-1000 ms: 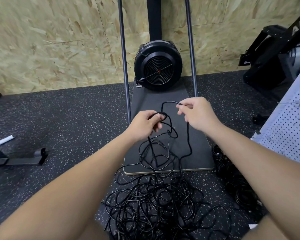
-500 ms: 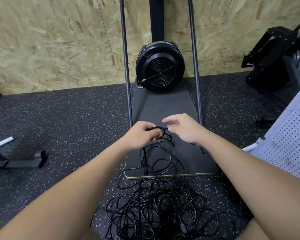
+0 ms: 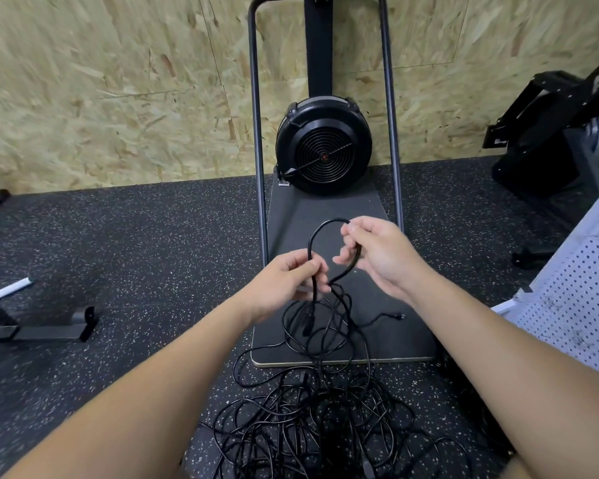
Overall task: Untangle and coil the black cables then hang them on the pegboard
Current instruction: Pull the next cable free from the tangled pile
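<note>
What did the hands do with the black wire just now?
Half a second ago the right hand was open beside the left hand. Now it has pinched the cable and pulled it up and away, making a new loop. The left hand kept its grip; the tangled pile stayed on the floor.

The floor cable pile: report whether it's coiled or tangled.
Tangled. The cable pile lies in loose, crossing loops on the floor; only one loop is raised between both hands.

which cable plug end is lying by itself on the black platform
The small plug right of the held strands, lying flat on the black platform at the end of a loose cable. The other plug hangs below the left hand.
</note>
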Demonstrator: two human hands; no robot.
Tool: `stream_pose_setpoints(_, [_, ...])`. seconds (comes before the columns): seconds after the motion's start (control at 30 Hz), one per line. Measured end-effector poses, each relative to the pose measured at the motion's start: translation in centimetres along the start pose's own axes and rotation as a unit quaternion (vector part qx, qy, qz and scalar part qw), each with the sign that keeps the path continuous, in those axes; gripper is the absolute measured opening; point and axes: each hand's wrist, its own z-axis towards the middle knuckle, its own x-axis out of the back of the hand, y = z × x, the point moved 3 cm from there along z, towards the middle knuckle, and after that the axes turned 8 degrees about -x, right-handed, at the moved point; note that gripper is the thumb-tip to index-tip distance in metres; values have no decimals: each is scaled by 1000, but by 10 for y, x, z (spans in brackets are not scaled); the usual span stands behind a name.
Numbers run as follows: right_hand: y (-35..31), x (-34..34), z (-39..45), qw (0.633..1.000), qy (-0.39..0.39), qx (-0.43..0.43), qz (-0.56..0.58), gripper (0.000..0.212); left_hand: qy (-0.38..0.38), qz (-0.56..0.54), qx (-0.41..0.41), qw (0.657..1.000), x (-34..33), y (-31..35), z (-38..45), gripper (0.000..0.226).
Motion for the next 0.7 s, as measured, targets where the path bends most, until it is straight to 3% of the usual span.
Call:
stream_pose_setpoints(0.1, [-5,1,-1,998,19,-27,61,20,-9,-9,5,1000,-5,2,-3,30])
stream_pose_setpoints(0.17, [-9,4,-3,998,28,-60,21,25,14,-17,-33,999,-7,5,0,34])
stream_pose_setpoints(0.27, [-10,1,-10,992,-23,-119,-37,50,75,-61,-60,994,-8,11,6,32])
stream_pose_setpoints(0.37, [-14,-5,-18,984,-88,-156,5,61,117,-86,-67,987,-12,13,11,30])
stream_pose_setpoints(0.47, [-19,-5,-14,990,-85,-112,25,48,133,-76,-79,985,-12,13,16,33])
stream_pose_setpoints(0.6, [-17,1,-3,999,30,-38,0,43,148,-28,-93,984,-11,14,21,35])
stream_pose_setpoints(0.7, [-17,2,3,987,11,-71,142,37,144,0,-97,985,-14,10,23,34])
